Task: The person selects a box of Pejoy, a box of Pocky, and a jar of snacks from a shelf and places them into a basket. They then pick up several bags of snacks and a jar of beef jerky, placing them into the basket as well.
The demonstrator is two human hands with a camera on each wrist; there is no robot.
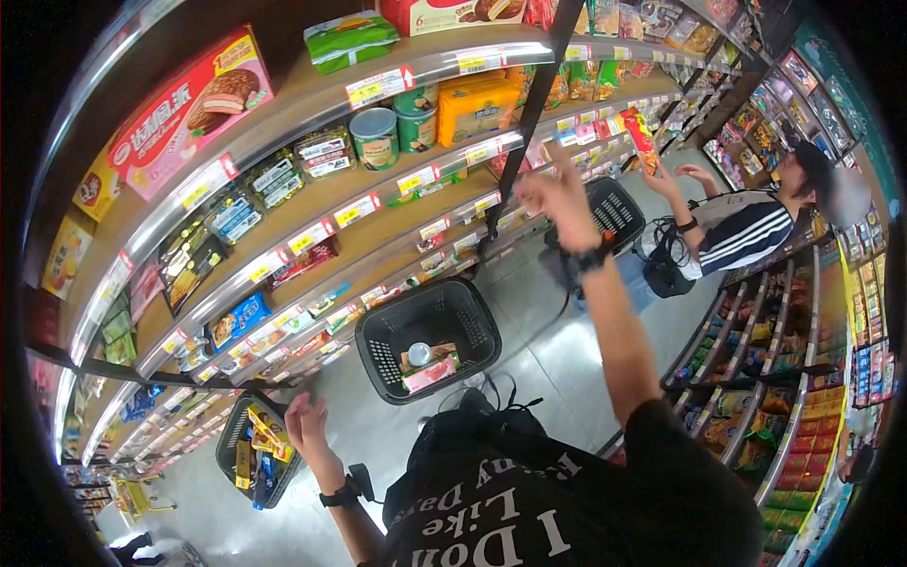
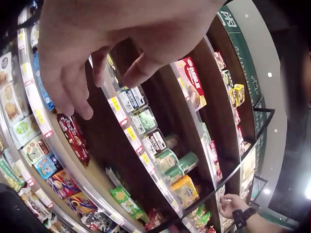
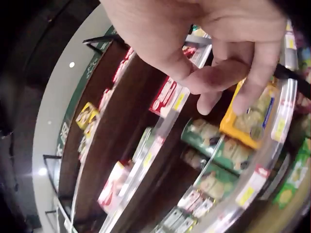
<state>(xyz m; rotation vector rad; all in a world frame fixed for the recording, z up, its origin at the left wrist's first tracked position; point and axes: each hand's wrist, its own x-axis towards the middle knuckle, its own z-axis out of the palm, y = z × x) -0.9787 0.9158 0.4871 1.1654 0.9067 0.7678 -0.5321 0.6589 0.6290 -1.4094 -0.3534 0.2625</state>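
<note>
My right hand (image 1: 564,206) is raised in front of the snack shelves beside a black post, fingers loosely bent and holding nothing. In the right wrist view its fingertips overlap a yellow pack (image 3: 250,119), with green cans (image 3: 209,138) just below. The head view also shows that yellow pack (image 1: 477,109) and the green cans (image 1: 416,121) on a shelf. Lower down, my left hand (image 1: 312,435) hangs with relaxed, slightly bent fingers and nothing in it. The left wrist view shows the left hand (image 2: 121,43) before shelves with small boxed snacks (image 2: 144,120).
A black basket (image 1: 378,352) holding a can and a pink pack stands on the floor before me. Another basket (image 1: 230,452) with yellow packs is at left. To the right, a person (image 1: 751,227) holds a red packet (image 1: 641,142) near a third basket (image 1: 614,215).
</note>
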